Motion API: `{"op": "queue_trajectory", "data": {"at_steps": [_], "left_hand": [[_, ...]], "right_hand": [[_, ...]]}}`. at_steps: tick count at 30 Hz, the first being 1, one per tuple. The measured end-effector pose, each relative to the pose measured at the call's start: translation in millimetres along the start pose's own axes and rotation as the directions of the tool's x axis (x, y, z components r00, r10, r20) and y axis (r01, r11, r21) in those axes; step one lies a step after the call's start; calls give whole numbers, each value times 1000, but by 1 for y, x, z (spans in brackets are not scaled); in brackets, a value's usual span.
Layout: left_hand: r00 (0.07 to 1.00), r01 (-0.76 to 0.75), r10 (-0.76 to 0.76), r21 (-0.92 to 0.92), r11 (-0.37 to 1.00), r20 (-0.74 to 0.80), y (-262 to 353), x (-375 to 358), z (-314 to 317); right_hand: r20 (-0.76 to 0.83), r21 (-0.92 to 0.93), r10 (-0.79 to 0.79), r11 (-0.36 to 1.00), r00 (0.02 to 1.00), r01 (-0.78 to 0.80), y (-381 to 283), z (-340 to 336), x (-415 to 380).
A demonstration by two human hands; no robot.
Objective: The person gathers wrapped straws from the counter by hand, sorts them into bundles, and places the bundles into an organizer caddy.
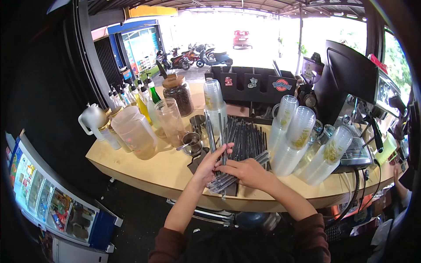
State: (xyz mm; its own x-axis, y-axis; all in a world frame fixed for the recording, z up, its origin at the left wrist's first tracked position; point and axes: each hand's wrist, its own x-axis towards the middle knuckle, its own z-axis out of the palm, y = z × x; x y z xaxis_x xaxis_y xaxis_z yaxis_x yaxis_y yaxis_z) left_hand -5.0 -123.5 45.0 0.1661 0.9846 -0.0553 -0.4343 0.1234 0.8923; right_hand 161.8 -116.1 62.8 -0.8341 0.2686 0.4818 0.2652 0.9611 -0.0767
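Brown sleeves (311,234) frame the left hand (209,165) gripping straws (211,135) upright, the right hand (246,172) pinching them, presumably for steadiness.

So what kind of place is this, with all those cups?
Probably a coffee or drinks stall: there's what looks like an espresso machine, stacks of clear plastic cups, and a jar of dark beans.
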Motion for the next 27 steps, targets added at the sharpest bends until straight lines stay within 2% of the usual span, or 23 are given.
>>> {"op": "queue_trajectory", "data": {"at_steps": [1,5,7,8,10,11,12,14,15,16,18,20,23,25,26,27], "left_hand": [[999,-13,13,6,1000,-48,-1,0,5],[997,-76,77,58,995,-23,-4,4,2],[995,-94,95,51,994,-14,-4,4,4],[995,-95,95,50,994,-14,-3,2,5],[993,-114,118,105,988,-25,0,-3,8],[991,-113,120,116,987,-53,-2,-2,7],[991,-113,119,117,987,-53,-3,-3,8],[983,-183,183,233,955,23,-7,-3,11],[984,-176,169,262,949,50,-8,-3,13],[985,-175,167,263,949,52,-10,-4,15],[976,-207,177,302,931,124,-12,-4,19],[975,-218,192,290,932,116,-15,-2,17],[971,-238,235,346,908,51,-19,3,14],[949,-288,314,304,908,-38,-13,-1,27],[949,-288,314,304,908,-39,-13,1,22],[965,-254,263,349,902,23,-14,3,14]], "right_hand": [[26,-7,19,1000,999,-19,1,-1,-1],[52,77,61,995,997,-65,6,0,-4],[-122,302,30,953,992,8,10,2,-3],[-121,301,30,954,992,8,11,0,-3],[-147,551,361,803,921,-227,14,-6,-2],[-271,645,458,739,847,-193,18,0,8],[-272,645,458,739,846,-193,22,-2,9],[-133,859,718,427,683,-282,25,-16,15],[-62,929,779,275,624,-249,23,-18,20],[-63,929,780,274,622,-249,26,-18,21],[76,964,766,107,638,-244,35,-17,21],[79,965,746,108,661,-237,34,-18,21],[160,937,722,103,674,-333,33,-17,20],[199,938,689,73,697,-340,33,-15,18],[199,937,689,73,697,-340,36,-13,17],[176,941,695,89,698,-325,41,-11,15]]}}
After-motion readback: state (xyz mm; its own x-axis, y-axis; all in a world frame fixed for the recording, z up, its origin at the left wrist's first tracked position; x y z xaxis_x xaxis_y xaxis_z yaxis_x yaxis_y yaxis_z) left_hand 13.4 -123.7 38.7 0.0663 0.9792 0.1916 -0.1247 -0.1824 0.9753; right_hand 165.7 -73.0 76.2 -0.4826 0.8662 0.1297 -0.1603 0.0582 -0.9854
